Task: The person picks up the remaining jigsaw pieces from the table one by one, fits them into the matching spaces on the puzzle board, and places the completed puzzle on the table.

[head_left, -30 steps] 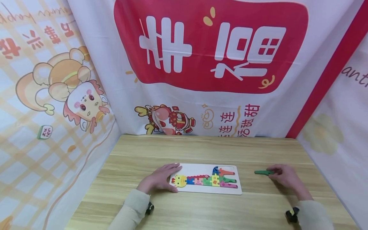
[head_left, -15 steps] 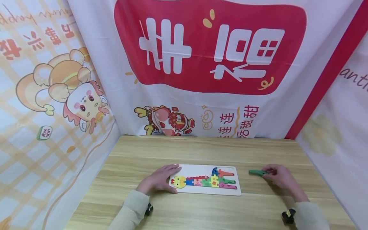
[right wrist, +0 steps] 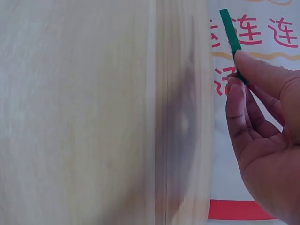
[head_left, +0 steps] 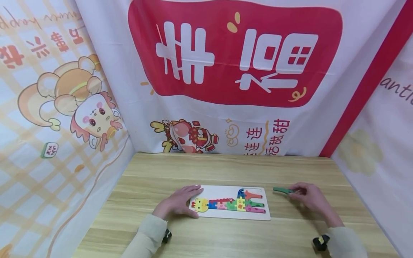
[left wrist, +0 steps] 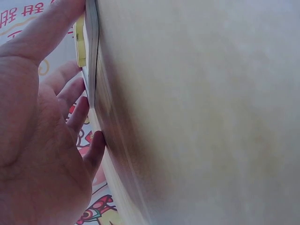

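A white puzzle board [head_left: 222,213] lies flat on the table, with a giraffe made of colourful jigsaw pieces along it. A bare outlined recess [head_left: 255,189] shows at its far right corner. My left hand [head_left: 177,201] spans the board's left end, thumb at the near corner and index finger at the far one, beside the yellow giraffe head [head_left: 201,205]. To the right of the board, my right hand [head_left: 308,196] pinches a slim green puzzle piece [head_left: 281,190] between thumb and fingertips. In the right wrist view this green piece [right wrist: 228,28] sticks out past the thumb, above the table.
The wooden table [head_left: 226,166] has a printed white and red cloth [head_left: 238,125] hanging behind its far edge. Patterned cloths also hang at the left and right. Dark wrist cameras [head_left: 321,243] sit at both cuffs.
My right hand has moved left with the green puzzle piece, bringing it close to the board's right end. The left hand stays on the board, which has not visibly moved.
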A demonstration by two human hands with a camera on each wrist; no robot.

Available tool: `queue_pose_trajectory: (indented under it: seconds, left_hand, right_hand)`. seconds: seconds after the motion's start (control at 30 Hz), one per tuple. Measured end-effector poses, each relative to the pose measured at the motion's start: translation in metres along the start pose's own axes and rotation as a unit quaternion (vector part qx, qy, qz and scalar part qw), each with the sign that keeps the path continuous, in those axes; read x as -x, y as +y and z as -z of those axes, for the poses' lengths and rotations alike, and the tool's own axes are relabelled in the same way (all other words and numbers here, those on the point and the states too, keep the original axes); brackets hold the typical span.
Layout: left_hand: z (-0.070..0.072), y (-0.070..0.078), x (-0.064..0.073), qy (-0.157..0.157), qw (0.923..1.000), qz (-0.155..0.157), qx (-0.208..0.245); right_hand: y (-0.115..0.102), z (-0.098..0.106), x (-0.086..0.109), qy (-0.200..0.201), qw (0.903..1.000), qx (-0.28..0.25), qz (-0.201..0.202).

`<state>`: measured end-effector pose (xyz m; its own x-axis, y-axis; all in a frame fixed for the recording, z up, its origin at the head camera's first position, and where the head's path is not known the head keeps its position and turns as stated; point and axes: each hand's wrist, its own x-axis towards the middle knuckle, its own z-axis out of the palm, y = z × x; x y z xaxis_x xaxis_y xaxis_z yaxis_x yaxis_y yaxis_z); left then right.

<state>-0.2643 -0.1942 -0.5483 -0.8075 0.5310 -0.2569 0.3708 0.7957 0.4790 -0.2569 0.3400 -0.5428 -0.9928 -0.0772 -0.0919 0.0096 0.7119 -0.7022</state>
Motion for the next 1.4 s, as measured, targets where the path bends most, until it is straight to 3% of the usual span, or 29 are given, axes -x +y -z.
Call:
queue_pose_trajectory:
  seconds: [0.17, 0.4, 0.83, 1.07, 1.4]
  left_hand:
    - [0.001, 0.001, 0.002, -0.002, 0.9999, 0.004, 0.011]
    - [0.006, 0.0, 0.001, 0.003, 0.9998, 0.008, 0.016]
    - [0.002, -0.001, 0.0, -0.002, 0.9998, 0.008, 0.016]
    - [0.002, -0.001, 0.0, -0.001, 0.9999, 0.008, 0.013]
    - [-0.001, -0.003, -0.002, -0.005, 0.9998, 0.01, 0.014]
  right_hand:
    - [-0.004, -0.003, -0.001, 0.009, 0.9996, -0.022, 0.016]
    - [-0.013, -0.003, -0.007, 0.01, 0.9945, -0.104, 0.009]
    - [-0.018, -0.004, -0.006, 0.005, 0.9905, -0.136, -0.015]
    - [-0.022, -0.006, -0.007, -0.018, 0.9762, -0.216, 0.012]
    - [-0.023, -0.009, -0.008, 0.028, 0.988, -0.149, -0.031]
